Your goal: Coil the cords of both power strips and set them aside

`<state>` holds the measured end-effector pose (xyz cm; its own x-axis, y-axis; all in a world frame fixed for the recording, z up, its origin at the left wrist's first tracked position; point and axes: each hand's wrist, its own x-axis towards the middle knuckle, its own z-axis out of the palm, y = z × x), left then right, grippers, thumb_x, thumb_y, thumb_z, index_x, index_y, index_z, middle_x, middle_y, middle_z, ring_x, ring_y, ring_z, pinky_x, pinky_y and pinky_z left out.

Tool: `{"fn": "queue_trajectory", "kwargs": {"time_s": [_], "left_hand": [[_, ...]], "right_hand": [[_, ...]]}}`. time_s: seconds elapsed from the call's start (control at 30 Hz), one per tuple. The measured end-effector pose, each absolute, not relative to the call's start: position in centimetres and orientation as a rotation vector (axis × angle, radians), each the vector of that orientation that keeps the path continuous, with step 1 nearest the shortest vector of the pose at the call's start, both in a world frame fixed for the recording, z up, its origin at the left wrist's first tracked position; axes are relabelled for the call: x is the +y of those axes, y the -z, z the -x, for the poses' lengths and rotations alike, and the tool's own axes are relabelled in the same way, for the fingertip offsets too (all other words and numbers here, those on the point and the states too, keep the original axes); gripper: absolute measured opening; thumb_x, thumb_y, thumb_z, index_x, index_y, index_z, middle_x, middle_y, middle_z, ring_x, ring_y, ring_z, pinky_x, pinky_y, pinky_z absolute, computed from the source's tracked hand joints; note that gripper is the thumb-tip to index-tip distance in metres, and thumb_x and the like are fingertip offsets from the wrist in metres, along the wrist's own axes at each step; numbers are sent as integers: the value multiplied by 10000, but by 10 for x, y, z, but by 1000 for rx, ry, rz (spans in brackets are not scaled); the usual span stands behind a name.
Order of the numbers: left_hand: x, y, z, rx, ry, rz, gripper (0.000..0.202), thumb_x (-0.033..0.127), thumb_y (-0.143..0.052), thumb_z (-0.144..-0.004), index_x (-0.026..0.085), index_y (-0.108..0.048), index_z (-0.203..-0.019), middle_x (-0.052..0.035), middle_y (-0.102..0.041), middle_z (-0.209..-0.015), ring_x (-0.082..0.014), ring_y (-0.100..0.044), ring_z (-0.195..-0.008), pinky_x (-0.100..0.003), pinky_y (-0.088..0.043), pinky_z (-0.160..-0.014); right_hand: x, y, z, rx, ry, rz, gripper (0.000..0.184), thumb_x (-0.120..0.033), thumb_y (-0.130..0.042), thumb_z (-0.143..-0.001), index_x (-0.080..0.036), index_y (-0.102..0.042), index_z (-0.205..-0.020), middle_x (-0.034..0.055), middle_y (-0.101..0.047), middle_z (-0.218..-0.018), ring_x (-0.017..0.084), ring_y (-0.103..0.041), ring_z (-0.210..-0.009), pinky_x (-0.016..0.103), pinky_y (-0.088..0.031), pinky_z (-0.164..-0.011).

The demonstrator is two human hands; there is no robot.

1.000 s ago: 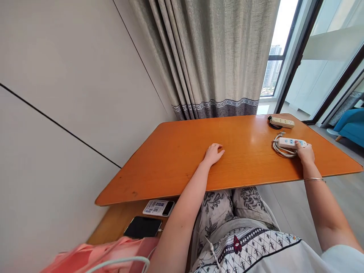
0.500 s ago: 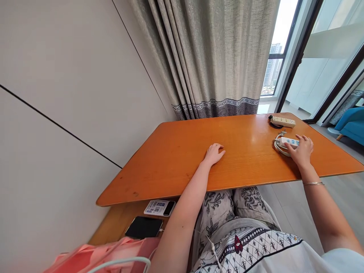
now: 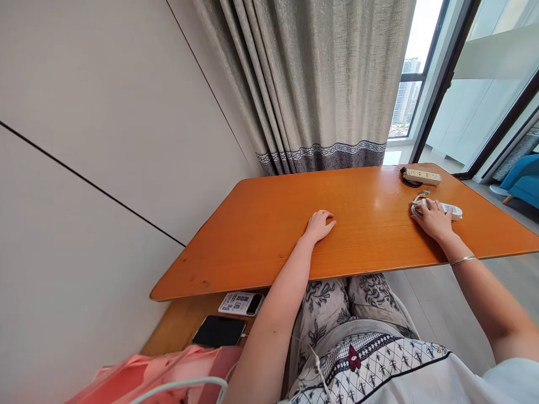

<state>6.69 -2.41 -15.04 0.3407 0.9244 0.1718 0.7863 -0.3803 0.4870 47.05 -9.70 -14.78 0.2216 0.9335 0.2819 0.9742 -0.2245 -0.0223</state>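
Note:
I sit at an orange wooden table (image 3: 269, 235). My left hand (image 3: 319, 224) rests palm down near the table's middle, fingers loosely apart, holding nothing. My right hand (image 3: 433, 220) lies at the right side over a white power strip (image 3: 452, 210) with blue buttons. Its fingers curl over the strip's left end and its coiled white cord (image 3: 415, 209). A bracelet sits on that wrist. A second, beige power strip (image 3: 421, 177) with a dark cord lies farther back near the table's far right corner.
A lower wooden bench (image 3: 172, 331) to my left carries a black phone (image 3: 219, 331) and a white power bank (image 3: 241, 303), with pink cloth (image 3: 160, 376) beside them. A grey curtain (image 3: 320, 84) hangs behind the table. A blue chair (image 3: 522, 182) stands far right.
My right hand has slid from the white strip's right end over its top to its left end and the coiled cord. The strip has shifted slightly. My left hand stayed put.

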Motion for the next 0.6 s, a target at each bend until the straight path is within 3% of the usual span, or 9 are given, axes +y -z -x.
{"fn": "queue_trajectory", "kwargs": {"time_s": [0.27,0.47,0.6], "left_hand": [[-24,149,-68,1515,-618,-2290,310,331,-613,-908,191,-706,-1168,-119,-647,-1313,-291,-563,-1259,-439,-406,-1125],[-23,151,-68,1509,-640,-2290,300,330,-616,-900,196,-710,-1151,-120,-655,-1301,-303,-569,-1243,-464,-410,-1122],[-23,152,-67,1512,-638,-2299,299,326,-606,-907,203,-708,-1160,-113,-662,-1291,-295,-574,-1237,-457,-413,-1123]], "right_hand": [[-92,139,-508,-1730,251,2403,430,-474,-535,-958,-194,-614,-1274,199,-394,-1597,419,-335,-1474,776,-231,-1111],[-90,139,-456,-1797,324,2367,540,-331,-525,-957,-40,-505,-1411,300,-265,-1628,463,-201,-1529,694,-202,-1172],[-81,130,-390,-2233,68,2149,446,-359,-458,-1000,-107,-586,-1346,258,-437,-1542,439,-318,-1483,703,-228,-1156]]}}
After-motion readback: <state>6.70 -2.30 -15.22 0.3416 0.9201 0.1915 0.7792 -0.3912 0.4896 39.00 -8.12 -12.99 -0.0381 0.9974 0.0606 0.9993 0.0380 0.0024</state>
